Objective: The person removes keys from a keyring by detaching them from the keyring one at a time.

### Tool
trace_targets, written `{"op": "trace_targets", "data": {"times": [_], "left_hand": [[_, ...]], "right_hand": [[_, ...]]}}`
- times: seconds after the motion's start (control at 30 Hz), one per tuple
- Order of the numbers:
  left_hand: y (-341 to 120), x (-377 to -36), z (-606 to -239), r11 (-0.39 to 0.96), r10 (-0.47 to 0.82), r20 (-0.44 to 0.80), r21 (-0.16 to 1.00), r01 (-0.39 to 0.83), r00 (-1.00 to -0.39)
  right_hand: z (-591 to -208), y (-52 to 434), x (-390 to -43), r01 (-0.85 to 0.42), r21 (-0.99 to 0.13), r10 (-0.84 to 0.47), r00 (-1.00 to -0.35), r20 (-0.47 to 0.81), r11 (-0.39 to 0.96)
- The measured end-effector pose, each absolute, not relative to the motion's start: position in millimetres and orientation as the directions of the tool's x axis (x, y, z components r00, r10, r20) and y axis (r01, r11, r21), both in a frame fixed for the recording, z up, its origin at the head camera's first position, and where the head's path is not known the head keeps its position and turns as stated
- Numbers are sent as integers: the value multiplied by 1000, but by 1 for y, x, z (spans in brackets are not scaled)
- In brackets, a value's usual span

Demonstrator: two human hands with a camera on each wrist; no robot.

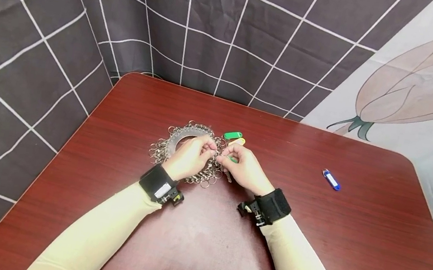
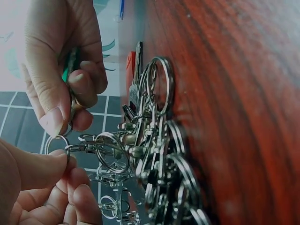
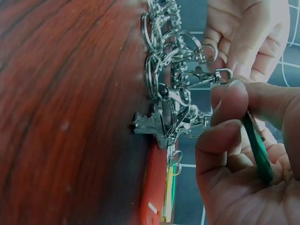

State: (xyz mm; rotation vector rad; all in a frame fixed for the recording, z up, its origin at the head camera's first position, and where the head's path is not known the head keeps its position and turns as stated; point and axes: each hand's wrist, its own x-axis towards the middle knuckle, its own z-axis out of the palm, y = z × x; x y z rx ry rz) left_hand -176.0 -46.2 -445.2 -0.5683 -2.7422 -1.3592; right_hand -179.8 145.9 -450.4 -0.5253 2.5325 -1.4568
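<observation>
My left hand (image 1: 190, 156) pinches a small split ring (image 2: 47, 146) between thumb and fingers. That ring is joined to a metal swivel clasp (image 2: 82, 147) on a round bunch of clasps and rings (image 1: 159, 150). In my right hand (image 1: 249, 168) a green key tag (image 3: 258, 152) lies in the curled fingers. The right thumb and fingertip pinch right at the split ring, meeting the left fingertips. Part of the green tag is hidden by the fingers. A key (image 2: 136, 89) and a red tag (image 3: 153, 187) lie beside the bunch, close to the right hand.
A grey ring-shaped disc (image 1: 176, 138) lies in the middle of the bunch. Another green tag (image 1: 233, 135) and a yellow tag (image 1: 237, 141) are just behind the hands. Further right on the red-brown table (image 1: 374, 233) lies a blue key tag (image 1: 332, 180). Tiled-pattern cloth (image 1: 213, 13) hangs behind.
</observation>
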Motion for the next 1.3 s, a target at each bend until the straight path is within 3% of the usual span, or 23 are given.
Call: {"op": "trace_targets", "data": {"times": [0.37,1.03,1.3], "left_hand": [[-48,-177,-446,528,312,204,775,348,-928],[-49,-178,-444,569,394,120,747,344,-911],[-48,-178,-448,580,314,161,748,323,-936]], "right_hand": [[-454,145,-182,-227,-866,-370,-928,54,445],[-442,143,-181,-173,-924,-322,-945,58,341],[-451,144,-185,-139,-922,-324,-946,15,362]]}}
